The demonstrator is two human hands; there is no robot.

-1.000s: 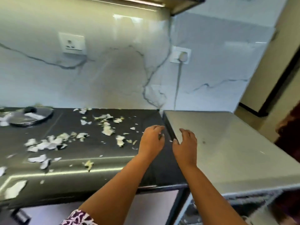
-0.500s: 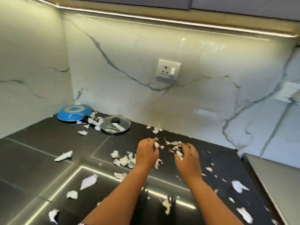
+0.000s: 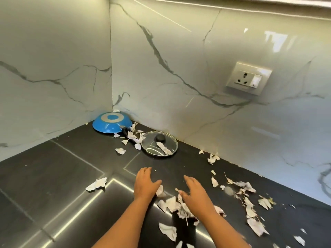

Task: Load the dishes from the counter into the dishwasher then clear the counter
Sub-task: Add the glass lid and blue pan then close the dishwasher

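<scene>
A blue pan (image 3: 112, 124) lies upside down in the far corner of the dark counter (image 3: 53, 176), its black handle (image 3: 128, 133) pointing right under paper scraps. A glass lid (image 3: 159, 143) with a black knob lies flat beside it, a scrap on top. My left hand (image 3: 146, 182) and my right hand (image 3: 194, 191) are stretched out over the counter with fingers extended, holding nothing. Torn white paper scraps (image 3: 172, 203) lie between and under my hands.
More torn paper scraps (image 3: 250, 206) are scattered along the right of the counter, and one larger piece (image 3: 96, 184) lies to the left. Marble backsplash walls meet in the corner. A wall socket (image 3: 248, 78) sits on the back wall.
The view has swung left from the counter's right end to the corner with the pan and lid. My hands moved left over the scraps and their fingers have straightened.
</scene>
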